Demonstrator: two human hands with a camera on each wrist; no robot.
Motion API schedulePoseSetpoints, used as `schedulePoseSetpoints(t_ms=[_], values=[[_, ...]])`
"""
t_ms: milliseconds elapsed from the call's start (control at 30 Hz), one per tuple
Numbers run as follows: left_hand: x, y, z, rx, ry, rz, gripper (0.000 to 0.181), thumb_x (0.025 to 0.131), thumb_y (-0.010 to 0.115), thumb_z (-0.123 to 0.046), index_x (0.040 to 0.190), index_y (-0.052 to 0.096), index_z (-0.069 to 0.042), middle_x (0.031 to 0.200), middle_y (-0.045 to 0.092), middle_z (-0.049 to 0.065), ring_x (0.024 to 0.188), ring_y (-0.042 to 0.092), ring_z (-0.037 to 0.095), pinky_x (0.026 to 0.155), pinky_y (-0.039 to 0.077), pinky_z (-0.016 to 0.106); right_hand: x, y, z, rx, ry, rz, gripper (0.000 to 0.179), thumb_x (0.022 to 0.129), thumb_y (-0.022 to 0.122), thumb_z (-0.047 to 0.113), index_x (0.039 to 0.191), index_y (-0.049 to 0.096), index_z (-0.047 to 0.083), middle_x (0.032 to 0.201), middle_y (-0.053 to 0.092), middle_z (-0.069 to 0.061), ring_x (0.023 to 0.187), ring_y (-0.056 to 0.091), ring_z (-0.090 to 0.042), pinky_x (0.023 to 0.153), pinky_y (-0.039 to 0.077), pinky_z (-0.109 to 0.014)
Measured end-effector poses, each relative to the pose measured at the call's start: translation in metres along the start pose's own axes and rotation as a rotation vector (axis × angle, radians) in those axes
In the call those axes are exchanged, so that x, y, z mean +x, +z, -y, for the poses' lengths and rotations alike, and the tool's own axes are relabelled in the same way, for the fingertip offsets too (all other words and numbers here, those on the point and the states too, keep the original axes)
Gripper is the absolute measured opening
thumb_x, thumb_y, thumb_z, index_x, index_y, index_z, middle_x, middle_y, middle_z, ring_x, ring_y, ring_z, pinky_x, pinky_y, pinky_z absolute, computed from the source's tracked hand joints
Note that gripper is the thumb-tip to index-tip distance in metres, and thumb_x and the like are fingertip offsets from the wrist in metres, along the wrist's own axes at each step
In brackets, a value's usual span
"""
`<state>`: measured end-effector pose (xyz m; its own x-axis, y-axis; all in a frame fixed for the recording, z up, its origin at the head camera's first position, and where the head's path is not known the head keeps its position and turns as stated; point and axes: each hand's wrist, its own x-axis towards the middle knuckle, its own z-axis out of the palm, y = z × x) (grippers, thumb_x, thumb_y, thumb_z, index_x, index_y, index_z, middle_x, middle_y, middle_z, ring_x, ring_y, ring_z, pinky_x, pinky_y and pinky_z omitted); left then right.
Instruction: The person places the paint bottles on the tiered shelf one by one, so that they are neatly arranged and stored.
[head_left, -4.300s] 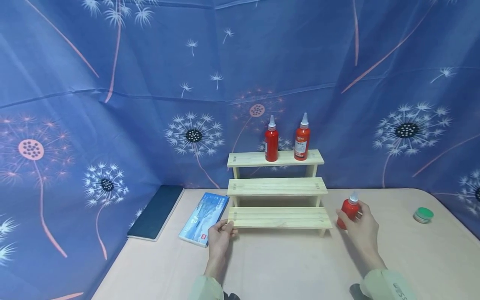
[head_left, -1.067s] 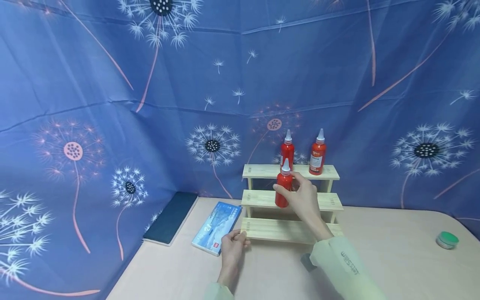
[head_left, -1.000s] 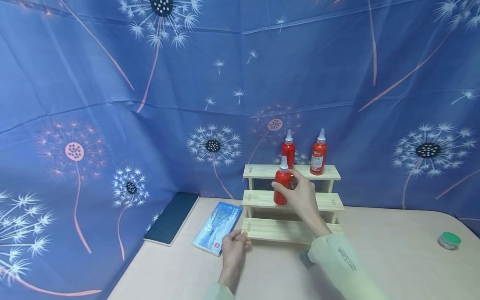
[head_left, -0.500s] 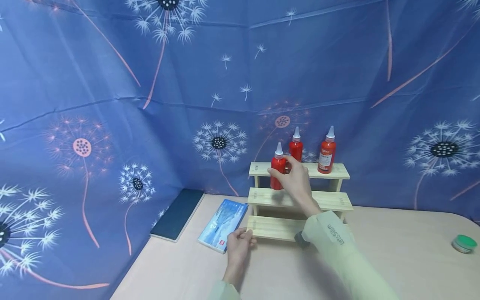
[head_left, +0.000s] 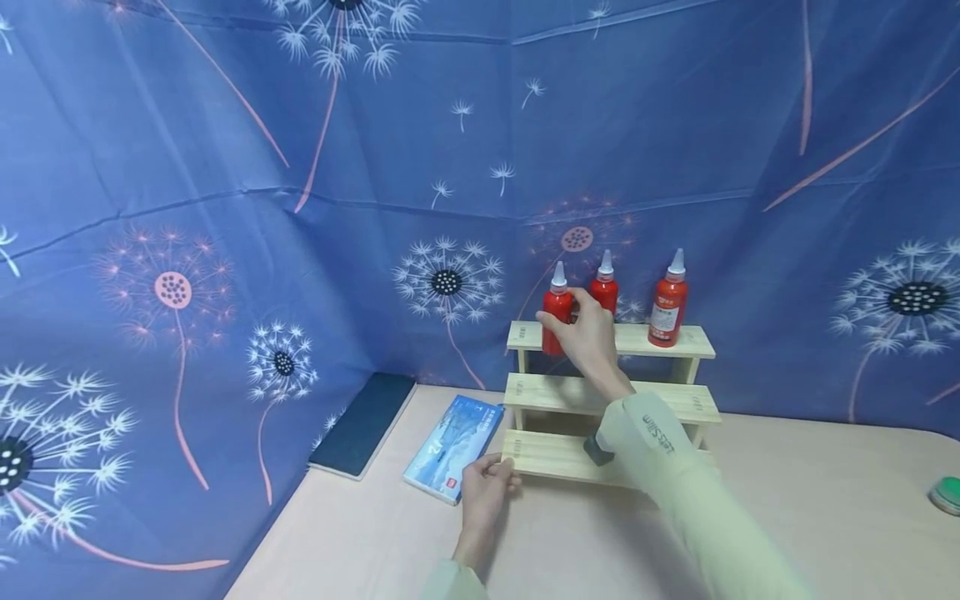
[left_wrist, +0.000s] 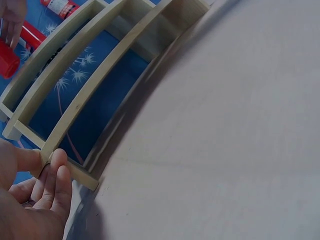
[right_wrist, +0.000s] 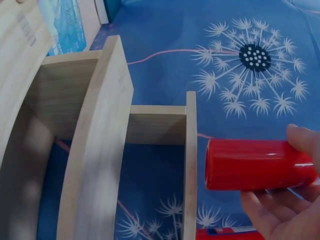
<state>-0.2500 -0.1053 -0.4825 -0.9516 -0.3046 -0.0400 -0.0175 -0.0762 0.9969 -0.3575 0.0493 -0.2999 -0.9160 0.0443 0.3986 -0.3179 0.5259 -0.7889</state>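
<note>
A three-step wooden display rack [head_left: 547, 390] stands on the table. My left hand [head_left: 482, 493] pinches the left front corner of its lowest step, thumb and fingers on either side of the board in the left wrist view. My right hand [head_left: 592, 340] grips a red squeeze bottle [head_left: 555, 310] with a pointed whitish cap, upright over the left end of the top step. In the right wrist view a narrow gap shows between the bottle's base [right_wrist: 209, 165] and that step. Two similar bottles stand on the top step: a red one [head_left: 604, 290], partly behind my right hand, and an orange-red one [head_left: 667, 310].
Left of the rack lie a blue-and-white box [head_left: 454, 448] and a dark notebook [head_left: 363, 425]. A small green-lidded jar [head_left: 948, 493] sits at the far right of the pale tabletop [head_left: 810, 500]. A blue dandelion-print curtain [head_left: 360, 233] hangs close behind the rack.
My right hand has taken the bottle from the table right of the rack, carried it left and raised it to the top step. The left hand keeps its hold. The head view has shifted.
</note>
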Motion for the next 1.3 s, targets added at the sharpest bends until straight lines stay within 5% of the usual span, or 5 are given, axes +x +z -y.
schedulePoseSetpoints(t_ms=[900,1300], values=[[-0.011,0.004,0.005,0.082,-0.018,0.014,0.029,0.088,0.063,-0.002,0.11,0.061,0.016,0.072,0.065,0.005,0.059,0.065,0.012,0.058,0.059,0.024,0.019,0.018,-0.013,-0.042,0.036,-0.021,0.06,0.088,0.073,0.03,0.137,0.05,0.004,0.123,0.064,-0.021,0.105,0.064,-0.037,0.095,0.053,-0.052],[-0.005,0.002,0.0,0.11,-0.005,-0.008,0.028,0.089,0.063,-0.004,0.109,0.062,0.014,0.072,0.065,0.005,0.06,0.066,0.013,0.058,0.059,0.024,0.025,0.025,-0.011,-0.056,0.036,0.003,0.063,0.088,0.071,0.033,0.138,0.046,0.005,0.126,0.062,-0.021,0.107,0.063,-0.037,0.092,0.054,-0.054]])
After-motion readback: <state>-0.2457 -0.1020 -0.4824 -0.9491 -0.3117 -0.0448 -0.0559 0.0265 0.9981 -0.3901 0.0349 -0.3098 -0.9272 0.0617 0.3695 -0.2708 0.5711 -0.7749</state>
